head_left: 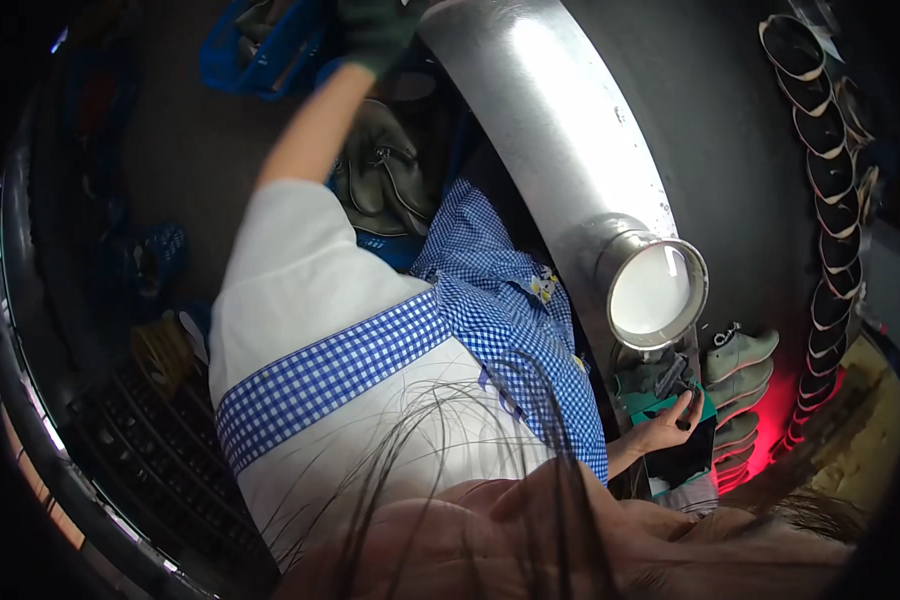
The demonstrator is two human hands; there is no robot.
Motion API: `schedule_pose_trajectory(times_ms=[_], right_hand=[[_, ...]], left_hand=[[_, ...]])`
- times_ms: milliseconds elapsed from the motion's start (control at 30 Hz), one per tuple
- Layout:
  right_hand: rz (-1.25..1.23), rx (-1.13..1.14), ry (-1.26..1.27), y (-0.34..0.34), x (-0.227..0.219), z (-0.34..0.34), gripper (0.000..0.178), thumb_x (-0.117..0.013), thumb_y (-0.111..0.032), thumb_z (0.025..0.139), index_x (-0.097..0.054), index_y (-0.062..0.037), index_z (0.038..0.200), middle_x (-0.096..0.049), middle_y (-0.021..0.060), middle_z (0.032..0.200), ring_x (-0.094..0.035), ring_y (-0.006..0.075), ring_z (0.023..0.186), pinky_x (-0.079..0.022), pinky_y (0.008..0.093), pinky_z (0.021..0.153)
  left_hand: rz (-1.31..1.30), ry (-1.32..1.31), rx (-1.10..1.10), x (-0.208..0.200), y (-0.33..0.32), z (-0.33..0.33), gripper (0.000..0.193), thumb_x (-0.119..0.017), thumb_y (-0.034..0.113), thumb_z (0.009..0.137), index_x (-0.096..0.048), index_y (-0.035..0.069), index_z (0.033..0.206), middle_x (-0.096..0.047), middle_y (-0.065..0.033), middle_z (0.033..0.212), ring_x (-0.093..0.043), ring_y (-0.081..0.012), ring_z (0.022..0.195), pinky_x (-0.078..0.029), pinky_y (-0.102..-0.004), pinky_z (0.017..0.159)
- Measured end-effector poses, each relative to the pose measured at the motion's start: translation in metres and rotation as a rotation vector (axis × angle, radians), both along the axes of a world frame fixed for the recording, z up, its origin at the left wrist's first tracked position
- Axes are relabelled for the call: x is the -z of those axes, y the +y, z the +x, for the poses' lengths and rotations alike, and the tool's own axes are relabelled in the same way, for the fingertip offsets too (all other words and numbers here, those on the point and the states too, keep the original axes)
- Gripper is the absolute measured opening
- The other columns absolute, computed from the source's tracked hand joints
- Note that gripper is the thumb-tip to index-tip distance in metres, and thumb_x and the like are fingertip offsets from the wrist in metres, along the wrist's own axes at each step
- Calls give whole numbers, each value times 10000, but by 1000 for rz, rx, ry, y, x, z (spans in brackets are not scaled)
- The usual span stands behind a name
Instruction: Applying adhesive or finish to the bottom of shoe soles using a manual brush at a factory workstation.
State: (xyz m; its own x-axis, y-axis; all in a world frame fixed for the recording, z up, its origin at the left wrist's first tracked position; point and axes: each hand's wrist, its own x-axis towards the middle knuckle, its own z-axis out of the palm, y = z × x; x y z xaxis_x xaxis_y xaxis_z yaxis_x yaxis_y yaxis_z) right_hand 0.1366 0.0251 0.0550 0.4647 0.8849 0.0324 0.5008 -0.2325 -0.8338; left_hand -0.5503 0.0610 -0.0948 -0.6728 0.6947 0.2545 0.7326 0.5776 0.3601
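My left hand point(375, 35), in a dark green glove, is stretched to the far end of a long shiny metal bench point(560, 90). Motion blur and the picture's edge hide what its fingers do. Bare and close to me, my right hand point(670, 428) is over a green box point(705, 408) with a dark inside. Its thumb and fingers are bent together beside a crumpled dark clump point(660, 376); anything between them is too small to make out. A round metal pot point(703, 290) holding something white stands on the bench's near end.
Dark olive shoe-shaped pieces point(375, 165) lie in a blue crate left of the bench. Another blue crate point(240, 70) stands farther left. At right are stacked grey-green shoe shapes point(740, 355) and a long row of dark round-mouthed shoes or boots point(830, 180). Red light glows nearby.
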Motion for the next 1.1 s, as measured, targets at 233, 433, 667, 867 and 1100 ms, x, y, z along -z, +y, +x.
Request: schedule_pose_trajectory(times_ms=[233, 433, 667, 867, 1100], right_hand=[[-28, -55, -32, 9, -16, -16, 321, -643, -187, 909, -626, -23, 1184, -639, 17, 899, -336, 27, 545, -265, 166, 470], [-36, -46, -224, 1, -23, -27, 310, -649, -150, 895, -631, -13, 1173, -662, 50, 954, -465, 62, 607, -367, 172, 534], [-1, -112, -261, 12, -24, -43, 306, -665, -80, 852, -638, 11, 1143, -662, 79, 991, -575, 118, 814, -446, 204, 692], [56, -4, 12, 4, -6, -19, 301, -685, -94, 846, -640, 3, 1126, -616, 53, 952, -443, 54, 677, -385, 180, 632], [80, 81, 178, -1, 15, 3, 311, -691, -119, 855, -632, 10, 1132, -577, 35, 885, -414, 36, 605, -351, 168, 538]], left_hand=[[-88, -10, -328, 234, -180, 30, 507, -499, 498, 889, -660, 25, 975, -660, -150, 941, -609, -332, 863, -466, -438, 813], [-316, -97, -298, 276, -153, 47, 479, -493, 483, 903, -626, 48, 1054, -647, -159, 980, -599, -326, 861, -462, -430, 828], [-475, -166, -12, 281, -170, 31, 462, -487, 464, 919, -586, 74, 1146, -631, -169, 1026, -587, -319, 859, -458, -422, 844], [-601, -81, 258, 261, -166, 32, 462, -481, 449, 933, -552, 97, 1225, -618, -177, 1064, -577, -313, 857, -454, -414, 858], [-837, 149, 287, 225, -212, 72, 480, -475, 430, 950, -513, 123, 1317, -602, -187, 1110, -566, -306, 855, -449, -405, 875]])
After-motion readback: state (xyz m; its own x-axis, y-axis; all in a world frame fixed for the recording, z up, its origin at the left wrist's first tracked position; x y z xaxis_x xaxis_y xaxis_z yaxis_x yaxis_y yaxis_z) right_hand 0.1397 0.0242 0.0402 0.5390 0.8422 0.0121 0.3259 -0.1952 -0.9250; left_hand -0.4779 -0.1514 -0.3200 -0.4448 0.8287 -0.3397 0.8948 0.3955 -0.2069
